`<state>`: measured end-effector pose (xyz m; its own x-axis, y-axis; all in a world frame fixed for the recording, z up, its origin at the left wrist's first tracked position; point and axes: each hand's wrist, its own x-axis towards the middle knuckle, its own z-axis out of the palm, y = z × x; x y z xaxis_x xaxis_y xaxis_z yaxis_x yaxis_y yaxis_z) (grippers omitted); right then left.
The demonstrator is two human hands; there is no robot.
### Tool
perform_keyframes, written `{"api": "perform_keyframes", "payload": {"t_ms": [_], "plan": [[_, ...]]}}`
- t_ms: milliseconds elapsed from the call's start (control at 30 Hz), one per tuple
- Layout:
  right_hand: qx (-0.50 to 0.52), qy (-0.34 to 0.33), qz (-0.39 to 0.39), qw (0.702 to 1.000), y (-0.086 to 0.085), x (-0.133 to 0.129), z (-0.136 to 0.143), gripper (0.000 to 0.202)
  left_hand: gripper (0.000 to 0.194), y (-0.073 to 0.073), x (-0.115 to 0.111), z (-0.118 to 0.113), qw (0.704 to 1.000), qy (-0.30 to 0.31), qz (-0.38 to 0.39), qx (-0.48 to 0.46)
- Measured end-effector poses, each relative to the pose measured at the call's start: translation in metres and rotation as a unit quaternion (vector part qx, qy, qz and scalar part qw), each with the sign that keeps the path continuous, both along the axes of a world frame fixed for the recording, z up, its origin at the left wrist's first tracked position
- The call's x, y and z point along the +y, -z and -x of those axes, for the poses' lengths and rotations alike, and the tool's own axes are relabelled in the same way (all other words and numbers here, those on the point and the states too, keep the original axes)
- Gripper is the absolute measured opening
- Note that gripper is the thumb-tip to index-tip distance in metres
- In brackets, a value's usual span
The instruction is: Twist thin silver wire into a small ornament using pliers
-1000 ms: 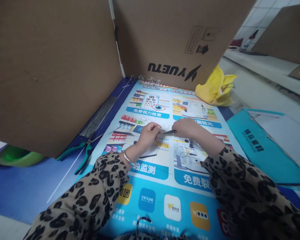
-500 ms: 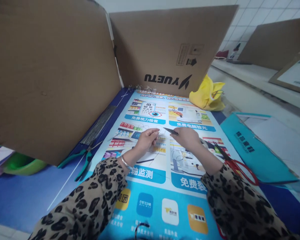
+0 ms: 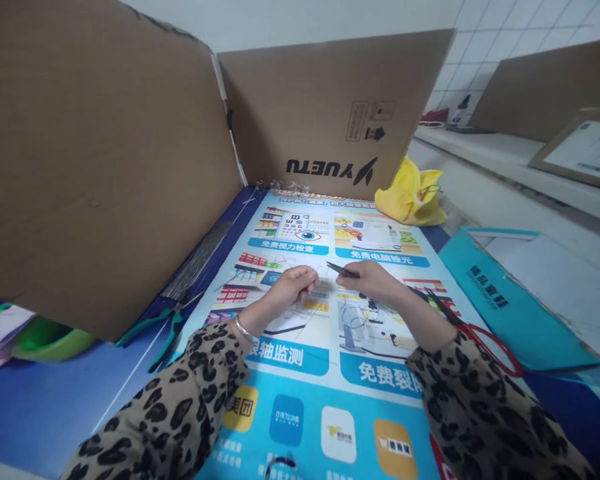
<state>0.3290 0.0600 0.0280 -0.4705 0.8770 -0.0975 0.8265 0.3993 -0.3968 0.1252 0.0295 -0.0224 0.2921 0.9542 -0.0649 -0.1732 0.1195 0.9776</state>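
Observation:
My left hand (image 3: 295,285) is closed in a pinch on a thin wire (image 3: 322,270), whose faint curved end shows beside the fingertips. Opposite it, my right hand (image 3: 373,280) grips dark, pointed tweezers (image 3: 342,270). Their tip aims left toward the wire, with a small gap between the two hands. Whether the tip touches the wire is too fine to tell. Both hands are just above a printed poster sheet (image 3: 333,373) on the table, where some thin wire pieces (image 3: 355,317) lie.
Cardboard panels (image 3: 290,120) stand at the left and back. Left are a bundle of straight wires (image 3: 197,260), teal-handled pliers (image 3: 167,333) and a green bowl (image 3: 55,341). Right are red-handled scissors (image 3: 490,347), a teal box (image 3: 500,300) and a yellow bag (image 3: 410,193).
The camera view has shifted slightly. My right hand and the tweezers sit a little lower in view, the tip still pointing left. My left hand keeps its pinch.

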Motion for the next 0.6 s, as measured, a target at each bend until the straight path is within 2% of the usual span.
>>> {"api": "perform_keyframes", "payload": {"t_ms": [100, 267, 367, 467, 600], "plan": [[0.016, -0.025, 0.008, 1.000, 0.004, 0.001, 0.001, 0.028, 0.031, -0.001, -0.004, -0.001, 0.999, 0.050, 0.020, 0.009], [0.021, -0.034, -0.009, 0.999, 0.011, -0.001, 0.007, 0.032, 0.030, -0.004, -0.007, -0.004, 0.998, 0.054, 0.033, 0.004], [0.016, -0.001, -0.039, 0.999, 0.014, -0.001, 0.009, 0.032, 0.030, -0.004, -0.007, -0.007, 0.999, 0.008, 0.026, -0.027], [0.007, 0.036, -0.068, 0.997, 0.017, -0.001, 0.011, 0.035, 0.025, 0.000, -0.003, -0.010, 0.995, -0.082, 0.017, -0.048], [-0.014, 0.047, -0.091, 0.995, 0.019, -0.005, 0.017, 0.037, 0.013, 0.005, 0.001, -0.012, 0.986, -0.157, 0.013, -0.058]]}}
